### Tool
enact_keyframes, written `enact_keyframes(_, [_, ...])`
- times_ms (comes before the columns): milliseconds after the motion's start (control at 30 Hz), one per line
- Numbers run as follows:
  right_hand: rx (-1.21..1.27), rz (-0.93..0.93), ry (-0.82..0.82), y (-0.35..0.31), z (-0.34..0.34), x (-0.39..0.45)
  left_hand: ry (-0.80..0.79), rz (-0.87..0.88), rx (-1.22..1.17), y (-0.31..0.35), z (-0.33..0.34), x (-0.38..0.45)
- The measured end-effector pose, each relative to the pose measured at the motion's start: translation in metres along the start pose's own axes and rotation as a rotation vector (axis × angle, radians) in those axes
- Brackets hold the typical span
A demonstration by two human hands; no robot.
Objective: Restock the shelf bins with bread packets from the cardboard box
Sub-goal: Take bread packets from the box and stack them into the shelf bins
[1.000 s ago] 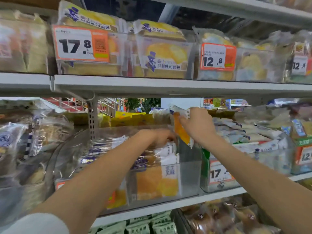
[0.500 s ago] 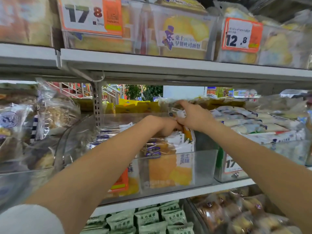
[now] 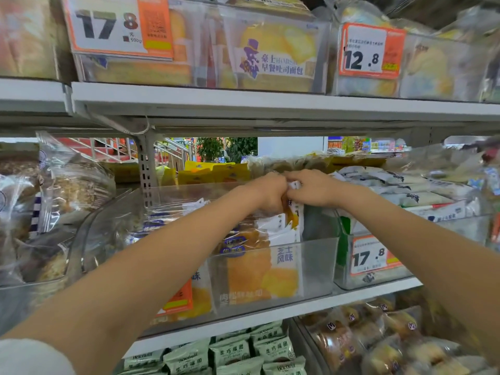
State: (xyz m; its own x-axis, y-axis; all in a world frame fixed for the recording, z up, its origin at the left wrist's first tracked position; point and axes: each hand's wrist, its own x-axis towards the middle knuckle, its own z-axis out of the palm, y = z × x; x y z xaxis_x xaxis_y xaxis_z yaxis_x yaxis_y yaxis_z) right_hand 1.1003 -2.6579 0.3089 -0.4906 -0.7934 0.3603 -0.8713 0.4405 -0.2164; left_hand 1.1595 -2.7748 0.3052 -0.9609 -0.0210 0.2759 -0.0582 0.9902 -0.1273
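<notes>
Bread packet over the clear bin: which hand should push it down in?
Probably right. The right hand lies on top of the bread packet, gripping its upper edge above the clear bin. The left hand is beside it, lower among the packets, better for steadying them.

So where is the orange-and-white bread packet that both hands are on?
In the head view, the orange-and-white bread packet stands centre frame in the clear plastic bin on the middle shelf, its top edge pinched between the left hand and right hand.

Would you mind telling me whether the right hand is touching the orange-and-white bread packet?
Touching. The head view shows the right hand gripping the top edge of the bread packet.
</notes>
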Motion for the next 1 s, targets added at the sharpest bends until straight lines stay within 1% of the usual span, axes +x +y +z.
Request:
enact_keyframes(67, [0.003,-0.031,-0.037,0.0,-0.003,-0.005,0.026,-0.015,0.066,0.008,0.0,0.003])
enact_keyframes(167, [-0.092,-0.041,-0.102,0.0,-0.006,-0.005,0.081,-0.006,0.128,0.012,-0.001,-0.002])
enact_keyframes(267, [-0.087,-0.036,-0.108,0.001,-0.008,0.002,0.14,0.011,0.161,0.007,-0.005,-0.008])
enact_keyframes(400, [-0.128,-0.017,-0.153,0.001,-0.009,0.017,0.251,-0.034,0.051,-0.015,-0.027,-0.011])
enact_keyframes(533, [-0.175,0.001,-0.255,0.001,-0.002,0.021,0.209,0.057,-0.059,-0.012,-0.021,-0.013])
enact_keyframes(600, [-0.225,0.016,-0.326,0.0,0.001,0.021,0.212,0.06,-0.126,-0.01,-0.01,-0.012])
enact_keyframes(633, [-0.239,0.025,-0.368,0.001,-0.001,0.021,0.203,0.051,-0.17,-0.013,-0.008,-0.012])
enact_keyframes(700, [-0.218,0.045,-0.432,0.001,-0.008,0.02,0.158,-0.001,-0.355,-0.023,-0.011,-0.011])
enact_keyframes(733, [-0.182,0.062,-0.439,0.001,-0.014,0.019,0.156,-0.048,-0.455,-0.03,-0.013,-0.01])
enact_keyframes(767, [-0.152,0.087,-0.432,0.001,-0.019,0.017,0.179,-0.098,-0.504,-0.036,-0.013,-0.009])
enact_keyframes(800, [-0.147,0.097,-0.417,0.001,-0.023,0.016,0.196,-0.141,-0.494,-0.041,-0.012,-0.007])
enact_keyframes(833, [-0.177,0.096,-0.412,0.001,-0.024,0.016,0.181,-0.168,-0.454,-0.045,-0.009,-0.004])
enact_keyframes(900, [-0.265,0.063,-0.43,0.0,-0.022,0.014,0.065,-0.174,-0.353,-0.049,0.001,0.004])
enact_keyframes(1000, [-0.399,0.019,-0.408,-0.004,-0.012,0.012,-0.136,-0.114,-0.295,-0.046,0.014,0.015])
